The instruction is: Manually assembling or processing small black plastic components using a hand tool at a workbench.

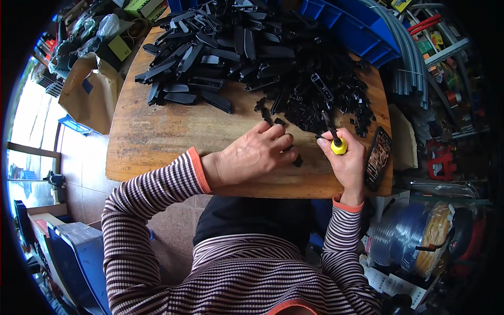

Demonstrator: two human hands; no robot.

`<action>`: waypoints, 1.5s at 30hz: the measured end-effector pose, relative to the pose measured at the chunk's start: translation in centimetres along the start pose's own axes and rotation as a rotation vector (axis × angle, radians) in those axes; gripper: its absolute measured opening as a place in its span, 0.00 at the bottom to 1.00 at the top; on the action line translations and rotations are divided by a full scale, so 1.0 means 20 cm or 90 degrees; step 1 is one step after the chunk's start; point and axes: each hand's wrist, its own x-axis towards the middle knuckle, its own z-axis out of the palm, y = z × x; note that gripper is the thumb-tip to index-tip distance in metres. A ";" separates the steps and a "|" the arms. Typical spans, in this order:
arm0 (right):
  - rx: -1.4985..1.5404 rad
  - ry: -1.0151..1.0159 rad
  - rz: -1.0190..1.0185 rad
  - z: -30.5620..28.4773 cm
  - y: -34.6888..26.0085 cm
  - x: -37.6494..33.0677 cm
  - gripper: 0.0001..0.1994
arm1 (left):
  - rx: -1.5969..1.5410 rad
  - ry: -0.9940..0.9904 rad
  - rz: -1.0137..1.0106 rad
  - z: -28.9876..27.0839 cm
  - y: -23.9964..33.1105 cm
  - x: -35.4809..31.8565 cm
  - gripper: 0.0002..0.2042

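My right hand (346,160) is closed round a screwdriver with a yellow handle (339,146); its dark shaft points away from me toward the heap. To the left, my left hand (257,152) is curled low over the wooden table (163,134). A small black plastic part (298,160) sticks out at its fingertips; the rest of that part is hidden by the fingers. Just beyond both hands lies a pile of small black plastic pieces (307,102). Longer black plastic covers (226,52) are heaped behind it.
A phone with a lit screen (378,158) lies at the table's right edge. Blue plastic bins (352,26) stand at the far right, beside bundled grey tubing (409,58). A brown paper bag (92,94) stands left of the table, and wrapped coils (409,233) sit at the lower right.
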 end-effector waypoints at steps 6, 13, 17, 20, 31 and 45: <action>0.011 0.009 -0.025 -0.02 0.00 -0.02 0.09 | -0.050 0.006 0.000 0.04 -0.02 0.07 0.18; 0.021 0.009 -0.009 -0.05 -0.03 -0.05 0.09 | -0.056 -0.071 -0.157 -0.02 0.18 0.01 0.23; 0.005 -0.005 -0.035 0.00 -0.05 -0.03 0.08 | -0.128 0.035 -0.151 0.01 0.22 -0.01 0.19; 0.015 -0.011 -0.075 0.05 -0.08 -0.02 0.07 | -0.099 0.064 -0.103 -0.06 0.18 -0.04 0.19; -0.093 -0.069 -0.184 0.29 -0.12 0.12 0.09 | -0.026 0.013 0.057 0.00 0.01 -0.16 0.20; 0.198 -0.096 -0.135 0.28 -0.23 0.25 0.05 | -0.046 -0.032 0.044 -0.02 0.02 -0.19 0.22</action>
